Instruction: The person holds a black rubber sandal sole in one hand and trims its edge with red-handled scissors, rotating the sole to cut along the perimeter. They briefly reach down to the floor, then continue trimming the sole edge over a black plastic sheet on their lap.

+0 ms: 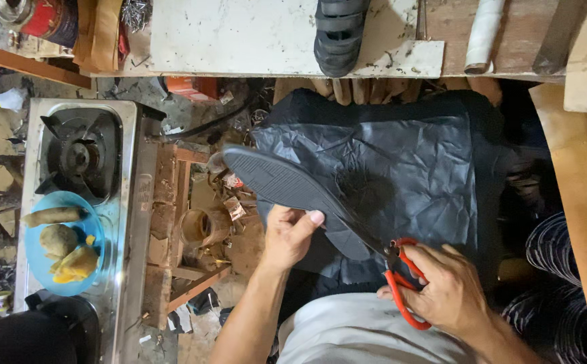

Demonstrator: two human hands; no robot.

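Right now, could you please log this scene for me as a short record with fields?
left hand: grips the dark sole
right hand: holds red-handled scissors, blades at the sole's edge
under the sole: black sheet over the lap
left side: gas stove, blue plate with food
top: workbench, black shoe, white roll

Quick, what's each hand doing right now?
Left hand: closed on the dark shoe sole.
Right hand: closed on the red-handled scissors, blades at the sole.
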